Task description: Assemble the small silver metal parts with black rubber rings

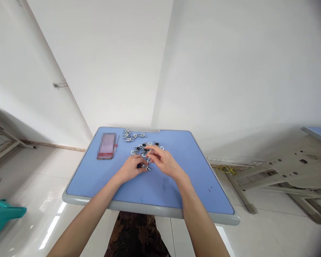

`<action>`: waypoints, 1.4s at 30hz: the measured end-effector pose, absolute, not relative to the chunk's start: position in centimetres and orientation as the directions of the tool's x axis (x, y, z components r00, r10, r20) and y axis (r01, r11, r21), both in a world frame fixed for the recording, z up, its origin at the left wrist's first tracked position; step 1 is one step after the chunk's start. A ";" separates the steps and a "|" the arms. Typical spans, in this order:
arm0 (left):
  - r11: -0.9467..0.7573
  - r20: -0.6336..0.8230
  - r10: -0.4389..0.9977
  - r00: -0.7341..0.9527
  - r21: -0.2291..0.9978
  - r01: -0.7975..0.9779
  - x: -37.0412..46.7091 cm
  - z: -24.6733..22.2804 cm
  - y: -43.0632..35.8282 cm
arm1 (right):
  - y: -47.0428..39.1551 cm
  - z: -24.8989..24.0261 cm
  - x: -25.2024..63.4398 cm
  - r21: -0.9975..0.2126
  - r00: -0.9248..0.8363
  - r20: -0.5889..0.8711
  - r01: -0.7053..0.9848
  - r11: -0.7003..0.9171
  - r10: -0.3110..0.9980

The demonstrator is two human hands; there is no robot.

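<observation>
My left hand rests on the blue tabletop, its fingers closed on a small metal fitting with a dark centre. Above that fitting, my right hand pinches what looks like a small screwdriver with a translucent reddish handle. Its thin end points down at the fitting, but whether they touch is unclear. Just beyond both hands lies a loose pile of similar metal fittings, some with round black parts. My right fingers partly cover this pile.
Several more metal fittings lie near the far edge of the blue table. To the left are a pixelated phone-like object and a thin tool with a red part. A teal stool stands at lower left.
</observation>
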State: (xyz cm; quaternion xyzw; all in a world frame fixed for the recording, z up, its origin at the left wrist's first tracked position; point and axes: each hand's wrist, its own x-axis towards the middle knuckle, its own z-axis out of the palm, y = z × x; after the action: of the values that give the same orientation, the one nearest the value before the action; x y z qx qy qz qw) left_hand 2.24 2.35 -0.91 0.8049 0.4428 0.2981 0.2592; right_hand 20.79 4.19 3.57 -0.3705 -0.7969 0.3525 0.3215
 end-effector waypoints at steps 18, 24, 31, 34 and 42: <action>-0.469 0.247 0.870 0.426 0.680 0.564 2.2 -1.0 2.5 | 3.8 3.5 20.2 -0.593 -0.479 0.357 0.547 0.590 0.802; -0.467 0.245 0.869 0.430 0.692 0.550 2.2 -0.8 2.4 | 3.5 4.0 20.4 -0.744 -0.528 0.250 0.432 0.510 0.812; -0.485 0.259 0.861 0.438 0.676 0.554 2.2 -1.0 2.4 | 4.2 3.0 20.1 -0.676 -0.480 0.360 0.457 0.579 0.800; -0.481 0.255 0.863 0.435 0.678 0.556 2.2 -1.0 2.4 | 4.2 3.0 20.2 -0.581 -0.466 0.417 0.524 0.623 0.781; -0.458 0.235 0.875 0.424 0.689 0.562 2.2 -0.8 2.4 | 3.8 3.7 20.8 -0.746 -0.497 0.361 0.354 0.565 0.789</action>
State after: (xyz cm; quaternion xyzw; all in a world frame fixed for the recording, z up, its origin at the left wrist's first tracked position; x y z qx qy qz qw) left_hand 2.23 2.41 -0.84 0.8011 0.4485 0.2950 0.2647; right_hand 20.83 3.85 3.74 -0.3529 -0.8097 0.3052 0.3560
